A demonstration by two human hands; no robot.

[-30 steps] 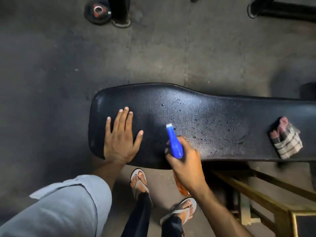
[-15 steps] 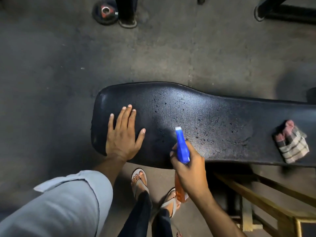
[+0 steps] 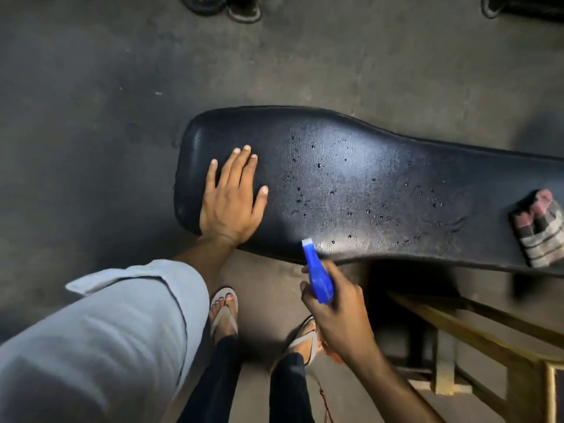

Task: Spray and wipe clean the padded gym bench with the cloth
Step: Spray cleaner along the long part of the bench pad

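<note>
The black padded bench (image 3: pixel 366 178) runs from centre to the right edge, its surface dotted with droplets. My left hand (image 3: pixel 232 196) lies flat on the bench's left end, fingers spread. My right hand (image 3: pixel 335 309) grips a spray bottle (image 3: pixel 317 276) with a blue head and white nozzle, held at the bench's near edge and aimed across the pad. The bottle's orange body is mostly hidden behind my hand. A checked cloth (image 3: pixel 538 228) lies crumpled on the bench at the far right, apart from both hands.
Grey concrete floor surrounds the bench. A yellow metal frame (image 3: pixel 476 331) stands under the bench at lower right. My feet in sandals (image 3: pixel 224 312) are close to the bench's near side. Dark shoes and equipment bases (image 3: pixel 244 9) sit along the top edge.
My right hand has drawn the spray bottle back toward me, from over the pad to its near edge. More droplets show on the pad. My left hand stays flat in place.
</note>
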